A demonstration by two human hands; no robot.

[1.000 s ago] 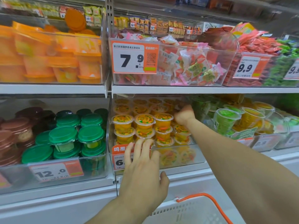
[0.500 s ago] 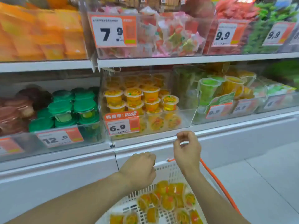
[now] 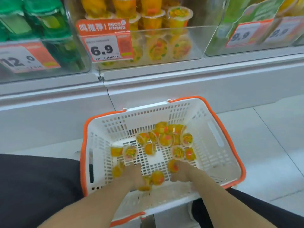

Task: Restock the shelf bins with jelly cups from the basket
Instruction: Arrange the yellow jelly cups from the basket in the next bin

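A white basket (image 3: 215, 135) with orange handles stands on the floor below the shelf and holds several orange jelly cups (image 3: 165, 139). Both my hands are down inside its near end. My right hand (image 3: 181, 172) curls round one jelly cup (image 3: 172, 167). My left hand (image 3: 134, 175) lies among cups, with one cup (image 3: 117, 170) at its left and another (image 3: 145, 186) under its wrist; blur hides its grip. Above, the clear shelf bin (image 3: 194, 41) tagged 6.9 holds stacked orange jelly cups (image 3: 154, 20).
A bin of green-lidded cups (image 3: 54, 30) tagged 12.0 sits to the left and a bin (image 3: 213, 46) tagged 9.9 to the right. The white shelf base (image 3: 148, 83) juts out above the basket. My dark-clothed knees (image 3: 32, 186) flank it; grey floor tiles (image 3: 271, 137) lie to the right.
Both hands have dropped from the shelf bin, past the shelf edge, down into the basket onto the cups. The view has tilted down and moved closer to the basket.
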